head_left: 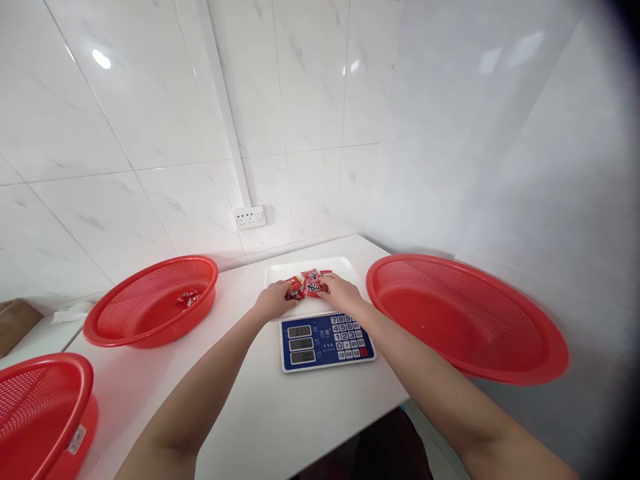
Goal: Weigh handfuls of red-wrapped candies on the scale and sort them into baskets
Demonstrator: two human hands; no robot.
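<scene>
Several small red packets with black and white printing lie bunched on the white pan of a digital scale. My left hand is closed at the left side of the bunch, its fingertips on a red packet. From the right, my right hand pinches the packets, with thumb and fingers curled in. The scale's blue panel faces me, with three displays on its left and a keypad on its right. My fingers partly cover the packets.
On the left stands a red mesh basket with a few small red packets inside. Another red basket sits at the lower left, and a larger one is close at right. A wall socket is behind the white table.
</scene>
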